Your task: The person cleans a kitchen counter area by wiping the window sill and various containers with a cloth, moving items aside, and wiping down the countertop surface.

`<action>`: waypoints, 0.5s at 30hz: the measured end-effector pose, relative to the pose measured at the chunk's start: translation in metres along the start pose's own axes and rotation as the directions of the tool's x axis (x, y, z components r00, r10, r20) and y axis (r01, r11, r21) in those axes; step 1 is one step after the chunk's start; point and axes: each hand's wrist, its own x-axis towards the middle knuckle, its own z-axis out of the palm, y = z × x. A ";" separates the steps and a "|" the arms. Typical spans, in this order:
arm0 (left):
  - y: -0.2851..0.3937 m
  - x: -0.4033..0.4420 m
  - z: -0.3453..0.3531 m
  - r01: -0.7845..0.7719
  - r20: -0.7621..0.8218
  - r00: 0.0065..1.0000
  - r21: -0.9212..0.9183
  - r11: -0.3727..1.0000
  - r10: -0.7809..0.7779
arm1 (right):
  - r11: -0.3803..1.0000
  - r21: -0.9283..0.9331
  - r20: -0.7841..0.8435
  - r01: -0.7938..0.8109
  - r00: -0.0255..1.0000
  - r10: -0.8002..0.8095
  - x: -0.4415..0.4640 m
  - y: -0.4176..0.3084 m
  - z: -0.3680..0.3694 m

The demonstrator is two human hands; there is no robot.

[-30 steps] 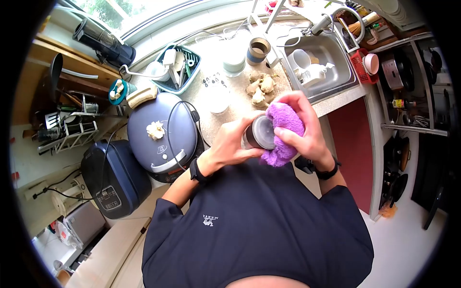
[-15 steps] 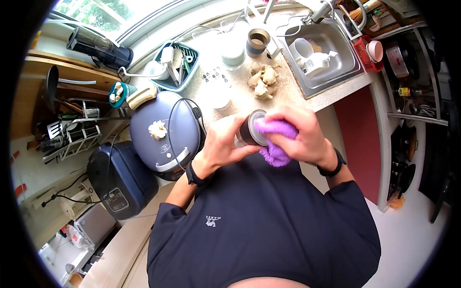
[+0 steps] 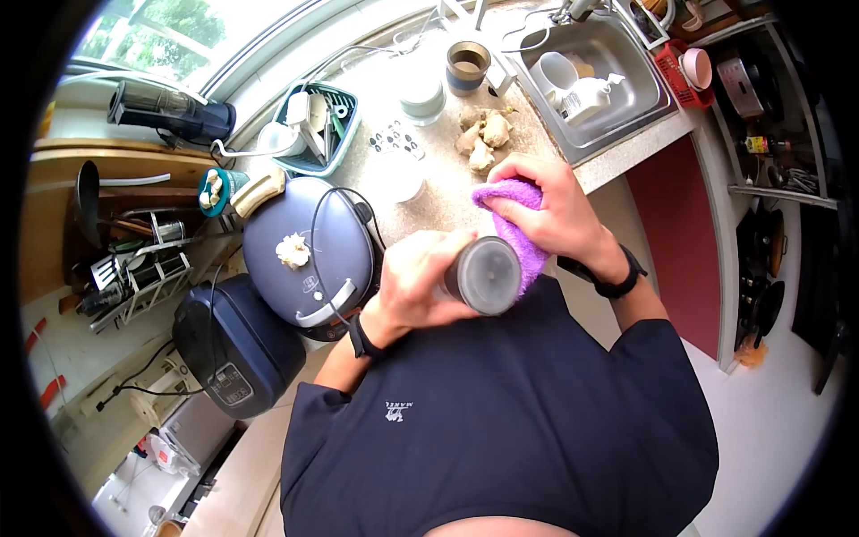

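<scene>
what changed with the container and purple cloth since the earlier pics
The container has turned so its round end faces the camera more squarely. The cloth, which overlapped that end, is now off it, to the right hand's side. Nothing was newly grasped or let go: the left hand holds the container, the right hand the cloth, as before. The ginger stayed put.
</scene>
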 end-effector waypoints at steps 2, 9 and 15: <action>0.001 0.005 0.002 0.043 -0.016 0.999 -0.025 0.999 -0.044 | 0.989 0.148 -0.150 -0.013 0.988 0.035 -0.003 -0.008 0.000; -0.004 0.011 0.002 0.382 0.014 0.924 -0.063 0.922 -0.382 | 0.889 -0.241 -0.224 0.388 0.870 -0.440 -0.017 -0.030 0.021; 0.000 0.010 0.005 0.383 0.081 0.923 -0.069 0.921 -0.377 | 0.913 -0.005 -0.153 0.408 0.902 -0.404 -0.025 -0.006 0.016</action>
